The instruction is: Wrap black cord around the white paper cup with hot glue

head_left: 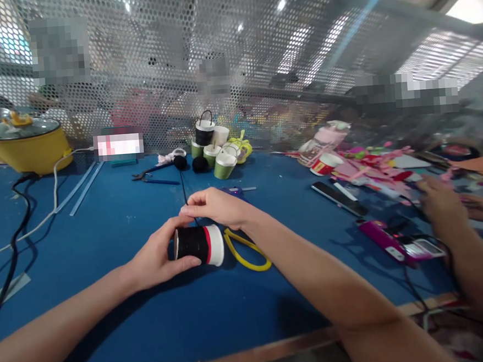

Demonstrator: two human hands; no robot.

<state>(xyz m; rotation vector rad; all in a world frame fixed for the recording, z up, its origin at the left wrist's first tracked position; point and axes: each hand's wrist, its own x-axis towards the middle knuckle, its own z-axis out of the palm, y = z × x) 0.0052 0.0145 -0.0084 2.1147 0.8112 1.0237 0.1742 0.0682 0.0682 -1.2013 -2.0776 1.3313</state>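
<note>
My left hand (158, 259) grips a paper cup (199, 245) lying on its side just above the blue table (116, 223). The cup is wrapped in black yarn, with a red band and a white rim on its right end. My right hand (216, 206) sits over the cup and pinches a black yarn strand (183, 188) that runs away toward black yarn balls (190, 163). A yellow loop (246, 253) lies on the table under my right wrist.
Several small cups (218, 148) with handles stand at the back middle, scissors (150, 173) to their left. A yellow pot (26, 145) with cables sits far left. Another person's hands (444, 202) work at right near a pink device (398, 244), a phone (337, 196) and pink scraps.
</note>
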